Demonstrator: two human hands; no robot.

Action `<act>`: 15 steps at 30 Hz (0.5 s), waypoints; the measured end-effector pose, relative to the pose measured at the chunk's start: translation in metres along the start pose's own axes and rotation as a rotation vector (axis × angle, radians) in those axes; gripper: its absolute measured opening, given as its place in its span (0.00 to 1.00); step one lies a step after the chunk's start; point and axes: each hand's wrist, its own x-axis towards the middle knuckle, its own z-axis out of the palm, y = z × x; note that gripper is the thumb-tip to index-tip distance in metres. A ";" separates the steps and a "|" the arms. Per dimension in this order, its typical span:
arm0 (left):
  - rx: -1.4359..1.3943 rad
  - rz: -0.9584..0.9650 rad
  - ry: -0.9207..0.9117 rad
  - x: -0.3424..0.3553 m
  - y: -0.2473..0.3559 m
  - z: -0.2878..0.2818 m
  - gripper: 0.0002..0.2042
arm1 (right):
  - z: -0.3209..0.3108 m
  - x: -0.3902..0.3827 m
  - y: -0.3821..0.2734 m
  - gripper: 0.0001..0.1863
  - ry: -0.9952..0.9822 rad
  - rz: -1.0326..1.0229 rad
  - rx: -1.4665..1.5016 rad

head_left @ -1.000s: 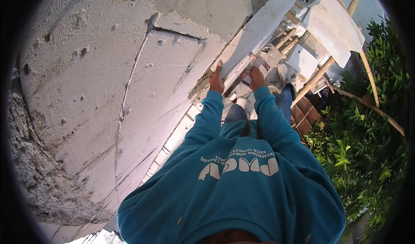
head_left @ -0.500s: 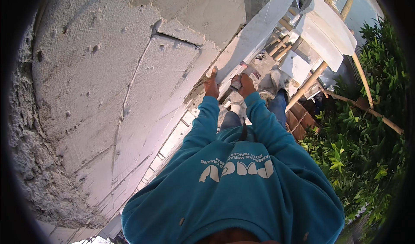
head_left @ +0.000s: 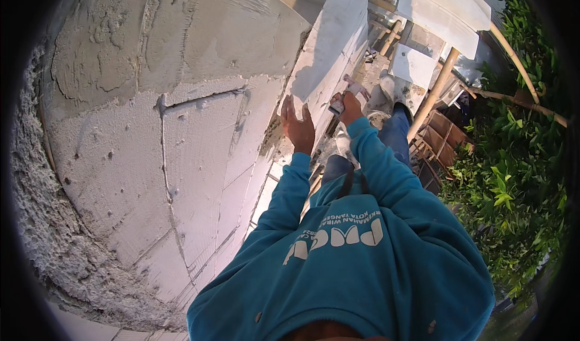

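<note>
My left hand (head_left: 297,126) is raised with its fingers stretched apart, at the near end of a long pale slab-like face (head_left: 329,45) along the wall's edge. Nothing shows in its grasp; whether the fingertips touch the surface I cannot tell. To its right, my right hand (head_left: 351,107) is closed around a small grey object (head_left: 336,103), whose kind is too small to make out. A reddish-and-white piece (head_left: 357,87) shows just beyond that hand. The block wall (head_left: 199,141) rises at my left, with rough grey plaster (head_left: 211,38) over its far part.
Bamboo poles (head_left: 434,93) and pale boards (head_left: 444,14) form scaffolding at the far right. A white board (head_left: 413,64) lies beyond my feet. Leafy bushes (head_left: 501,190) stand on the right. Brownish panels (head_left: 447,132) lie below the poles.
My left hand has come off the edge and opened, fingers spread. My right hand has shifted slightly right and away with the grey object. The view has swung, showing more plaster.
</note>
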 end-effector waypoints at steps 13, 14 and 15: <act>0.168 0.456 -0.301 0.070 -0.020 0.060 0.34 | 0.036 -0.007 -0.037 0.04 -0.016 0.159 -0.131; 0.166 0.442 -0.301 0.072 -0.018 0.061 0.34 | 0.037 -0.001 -0.043 0.04 0.003 0.113 -0.066; 0.160 0.418 -0.311 0.071 -0.017 0.063 0.34 | 0.039 0.000 -0.045 0.03 0.029 0.074 0.001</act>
